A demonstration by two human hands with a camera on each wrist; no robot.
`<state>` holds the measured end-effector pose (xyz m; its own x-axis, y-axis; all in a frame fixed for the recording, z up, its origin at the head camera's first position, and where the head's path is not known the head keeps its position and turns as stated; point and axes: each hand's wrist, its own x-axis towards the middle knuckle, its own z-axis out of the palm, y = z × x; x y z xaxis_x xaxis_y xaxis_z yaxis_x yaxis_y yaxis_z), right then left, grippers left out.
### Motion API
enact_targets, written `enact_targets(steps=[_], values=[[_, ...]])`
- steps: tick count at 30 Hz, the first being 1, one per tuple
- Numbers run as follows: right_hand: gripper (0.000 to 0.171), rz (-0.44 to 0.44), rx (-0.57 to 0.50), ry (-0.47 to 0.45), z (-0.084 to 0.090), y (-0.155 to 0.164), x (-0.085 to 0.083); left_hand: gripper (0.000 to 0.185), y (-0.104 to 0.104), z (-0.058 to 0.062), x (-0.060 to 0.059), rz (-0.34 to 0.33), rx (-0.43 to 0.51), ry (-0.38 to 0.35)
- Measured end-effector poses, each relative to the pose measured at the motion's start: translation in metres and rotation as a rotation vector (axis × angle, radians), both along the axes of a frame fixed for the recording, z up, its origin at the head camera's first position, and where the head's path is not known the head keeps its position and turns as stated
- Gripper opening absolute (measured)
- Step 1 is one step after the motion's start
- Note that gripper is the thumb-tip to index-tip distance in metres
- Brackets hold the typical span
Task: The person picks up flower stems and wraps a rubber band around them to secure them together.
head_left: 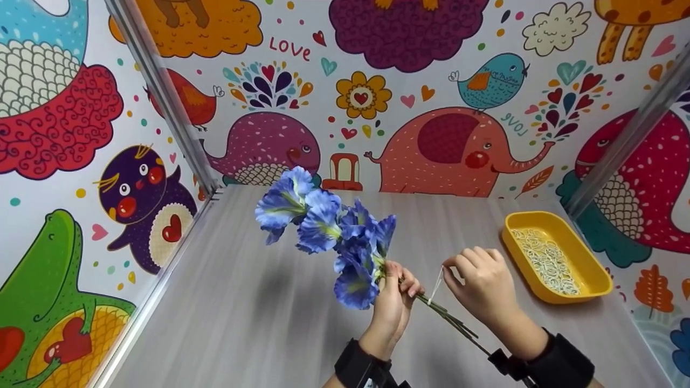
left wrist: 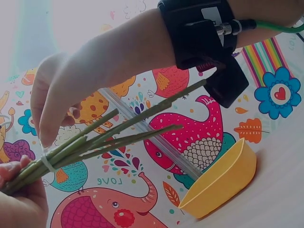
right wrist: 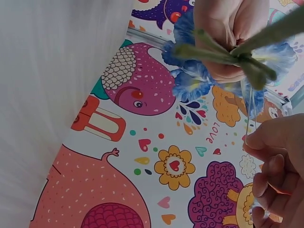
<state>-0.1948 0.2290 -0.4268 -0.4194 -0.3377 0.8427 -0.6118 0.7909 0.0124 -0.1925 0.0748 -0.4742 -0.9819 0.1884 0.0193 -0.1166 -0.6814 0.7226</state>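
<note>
My left hand point(head_left: 396, 291) grips a bunch of blue artificial flowers point(head_left: 318, 223) by the stems, just below the blossoms. The green stems point(head_left: 450, 318) run down to the right, and several cut ends show in the left wrist view. A pale rubber band point(left wrist: 47, 164) is looped around the stems just past the left hand. With thumb and forefinger, my right hand point(head_left: 482, 283) pinches the band's free end and draws it out into a taut, narrow loop point(right wrist: 251, 111) away from the stems.
A yellow tray point(head_left: 593, 269) holding many pale rubber bands point(head_left: 547, 261) stands on the right of the grey table point(head_left: 226, 302). Walls printed with cartoon animals point(head_left: 442, 156) close in the back and both sides. Black straps with cameras point(head_left: 560, 361) sit on the wrists.
</note>
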Motion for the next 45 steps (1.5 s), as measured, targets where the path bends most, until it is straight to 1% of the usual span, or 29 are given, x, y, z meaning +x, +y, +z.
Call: enact_targets(steps=[6,10,12,15,18,22,26,29,34,37,40,43,45], values=[[0.006,-0.005,0.003,0.005,0.000,-0.002,0.001,0.038,0.000,0.000,0.001,-0.007,0.011,-0.001],[0.006,-0.005,0.005,0.003,-0.001,-0.003,0.002,0.038,-0.001,-0.001,0.001,0.000,0.030,-0.001],[0.006,-0.001,0.004,0.004,-0.001,-0.004,0.002,0.038,-0.001,-0.001,0.002,0.003,0.041,-0.008],[0.006,0.004,0.003,0.007,-0.001,-0.005,0.003,0.038,-0.003,-0.001,0.004,-0.010,0.062,-0.036],[0.007,0.006,0.004,0.005,-0.003,-0.006,0.001,0.037,-0.004,0.000,0.005,-0.027,0.107,-0.055],[0.008,-0.010,0.012,-0.005,-0.007,-0.004,-0.004,0.037,-0.004,0.004,0.007,-0.038,0.177,-0.043],[0.009,-0.038,0.017,-0.016,-0.013,0.000,-0.012,0.037,-0.005,0.009,0.008,-0.049,0.202,-0.034],[0.012,-0.053,0.022,-0.030,-0.018,0.003,-0.017,0.037,-0.007,0.014,0.008,-0.068,0.230,-0.054],[0.020,-0.073,0.020,-0.091,-0.028,0.002,-0.023,0.042,-0.011,0.025,0.004,-0.081,0.351,-0.118],[0.022,-0.064,-0.018,-0.138,-0.037,-0.001,-0.024,0.043,-0.013,0.034,0.002,-0.073,0.410,-0.146],[0.023,-0.021,-0.073,-0.172,-0.046,-0.005,-0.022,0.044,-0.013,0.040,0.000,-0.048,0.450,-0.150],[0.020,0.051,-0.180,-0.240,-0.054,-0.014,-0.018,0.044,-0.012,0.042,-0.003,0.007,0.515,-0.160],[0.020,0.090,-0.270,-0.300,-0.060,-0.024,-0.013,0.043,-0.012,0.043,-0.004,0.052,0.579,-0.184]])
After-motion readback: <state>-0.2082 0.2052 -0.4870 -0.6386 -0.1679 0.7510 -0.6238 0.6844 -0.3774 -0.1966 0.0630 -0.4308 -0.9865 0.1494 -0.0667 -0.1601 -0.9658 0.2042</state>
